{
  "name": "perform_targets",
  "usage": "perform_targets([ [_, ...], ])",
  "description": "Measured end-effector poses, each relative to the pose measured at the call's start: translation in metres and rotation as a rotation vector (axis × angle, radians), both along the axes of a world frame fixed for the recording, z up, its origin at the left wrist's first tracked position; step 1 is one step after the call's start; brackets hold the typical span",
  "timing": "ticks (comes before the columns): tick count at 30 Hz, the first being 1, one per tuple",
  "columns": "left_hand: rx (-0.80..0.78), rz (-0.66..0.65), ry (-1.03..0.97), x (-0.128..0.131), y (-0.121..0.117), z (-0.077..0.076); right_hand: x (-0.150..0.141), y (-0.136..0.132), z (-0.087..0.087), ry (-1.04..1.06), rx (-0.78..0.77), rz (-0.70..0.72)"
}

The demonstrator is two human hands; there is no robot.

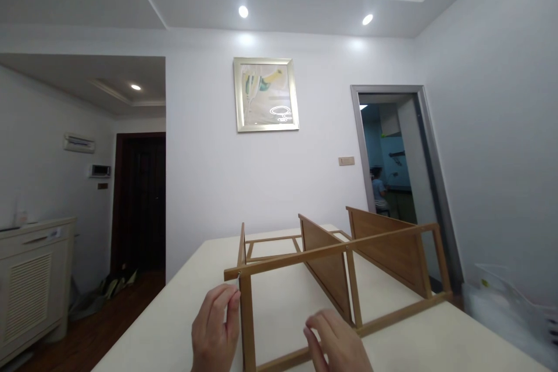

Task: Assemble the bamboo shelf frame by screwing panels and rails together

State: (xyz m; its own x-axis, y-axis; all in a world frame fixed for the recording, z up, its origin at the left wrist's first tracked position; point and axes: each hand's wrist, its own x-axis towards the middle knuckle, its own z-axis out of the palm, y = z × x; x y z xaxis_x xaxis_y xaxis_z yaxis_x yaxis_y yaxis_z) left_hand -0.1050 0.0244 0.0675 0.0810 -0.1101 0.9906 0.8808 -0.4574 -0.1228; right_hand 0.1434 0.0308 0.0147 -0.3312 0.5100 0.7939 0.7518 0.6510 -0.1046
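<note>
- The left hand (215,328) has its thumb and fingers drawn together at the rack's near left corner; whether something small sits between the tips, I cannot tell.
- The right hand (337,342) is at the rack's near side, fingers bent, thumb close to the fingertips; whether they meet is unclear.
- The wooden rack (300,257) lies on its side on the white table (174,308), its middle panel (326,267) and right panel (387,250) standing on edge.
- Behind the table, a framed picture (267,95) hangs on the wall.
- Right of it, a person in blue (378,189) shows through a doorway.
- Far left stand a pale cabinet (32,285) and a dark door (143,203).
</note>
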Motion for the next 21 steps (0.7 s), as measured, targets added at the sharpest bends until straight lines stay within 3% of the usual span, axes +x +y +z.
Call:
perform_targets([
  [2, -0.014, -0.013, 0.002, -0.001, 0.002, -0.001, -0.01, 0.015, 0.012, -0.004, -0.101, 0.049],
  [4, -0.022, -0.011, 0.014, 0.0, 0.003, -0.001, -0.02, 0.027, 0.01, -0.039, -0.223, 0.105],
  [9, -0.024, 0.001, 0.028, 0.003, 0.003, 0.002, -0.042, 0.047, -0.03, -0.179, -0.462, 0.196],
  [13, 0.001, -0.007, 0.056, 0.006, -0.001, 0.003, -0.047, 0.053, -0.046, -0.29, -0.507, 0.213],
  [17, 0.0, -0.012, 0.086, 0.008, -0.003, 0.004, -0.044, 0.055, -0.044, -0.295, -0.529, 0.238],
  [21, 0.032, 0.022, -0.006, 0.006, -0.006, 0.007, -0.044, 0.055, -0.04, -0.277, -0.547, 0.252],
])
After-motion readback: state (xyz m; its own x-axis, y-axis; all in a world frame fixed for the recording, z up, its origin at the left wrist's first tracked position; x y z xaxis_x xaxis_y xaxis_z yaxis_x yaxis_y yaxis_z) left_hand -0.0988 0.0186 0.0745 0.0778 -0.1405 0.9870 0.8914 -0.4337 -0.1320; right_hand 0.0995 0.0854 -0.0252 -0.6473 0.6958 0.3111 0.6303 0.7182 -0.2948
